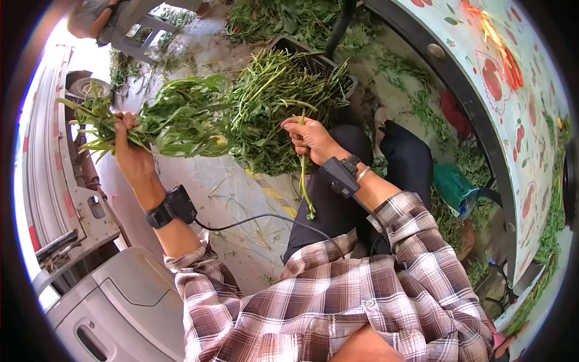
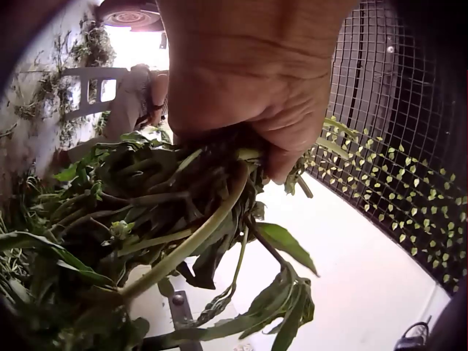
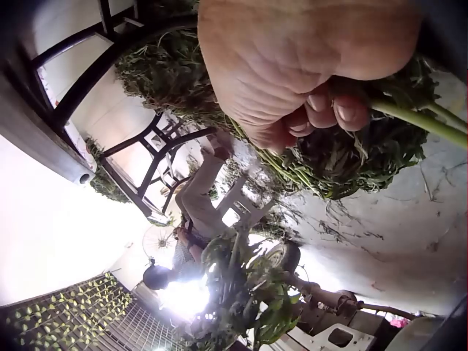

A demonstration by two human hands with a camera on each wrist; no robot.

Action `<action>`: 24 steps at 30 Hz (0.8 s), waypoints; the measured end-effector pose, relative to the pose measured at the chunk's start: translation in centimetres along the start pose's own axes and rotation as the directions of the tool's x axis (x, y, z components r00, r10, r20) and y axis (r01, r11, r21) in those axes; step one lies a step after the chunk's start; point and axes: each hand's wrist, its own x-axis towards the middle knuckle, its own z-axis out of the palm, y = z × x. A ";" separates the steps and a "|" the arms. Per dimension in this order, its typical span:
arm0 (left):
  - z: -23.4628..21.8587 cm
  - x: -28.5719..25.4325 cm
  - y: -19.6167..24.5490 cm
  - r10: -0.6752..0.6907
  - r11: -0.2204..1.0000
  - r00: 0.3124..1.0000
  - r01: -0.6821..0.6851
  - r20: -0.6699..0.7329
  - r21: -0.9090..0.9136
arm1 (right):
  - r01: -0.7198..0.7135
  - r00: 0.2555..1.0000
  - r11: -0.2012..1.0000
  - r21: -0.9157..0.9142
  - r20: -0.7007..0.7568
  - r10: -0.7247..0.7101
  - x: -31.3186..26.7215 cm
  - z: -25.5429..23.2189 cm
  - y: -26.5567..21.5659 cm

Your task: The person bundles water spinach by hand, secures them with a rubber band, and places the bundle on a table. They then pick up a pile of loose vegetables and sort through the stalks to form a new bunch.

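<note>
My left hand point(image 1: 134, 151) grips a bunch of leafy green stems point(image 1: 184, 117) out to the left, cut ends left of the fist and leaves trailing right. In the left wrist view, fingers curl round the bunch, and the leaves hang beneath the palm. My right hand point(image 1: 313, 140) pinches a green stem point(image 1: 305, 192), which hangs below the fingers over my thigh. Its fingers are curled in the right wrist view, and the stem point(image 3: 420, 121) juts out on the right. Just beyond this hand, a heap of stems and leaves point(image 1: 259, 96) is piled over a dark crate point(image 1: 288, 42).
A table with a cherry-print cover point(image 1: 458, 36) stands at right, with a green bag point(image 1: 455, 188) below it. A grey vehicle point(image 1: 123, 295) is at left. Behind are a grey plastic stool point(image 1: 140, 39) and another person point(image 1: 93, 21). Cut greens litter the floor.
</note>
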 end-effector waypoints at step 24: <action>5.8 -7.4 -5.2 -0.189 0.977 0.972 0.172 0.137 0.127 | 0.031 0.998 0.999 -0.044 0.058 -0.028 -1.0 -0.7 -0.3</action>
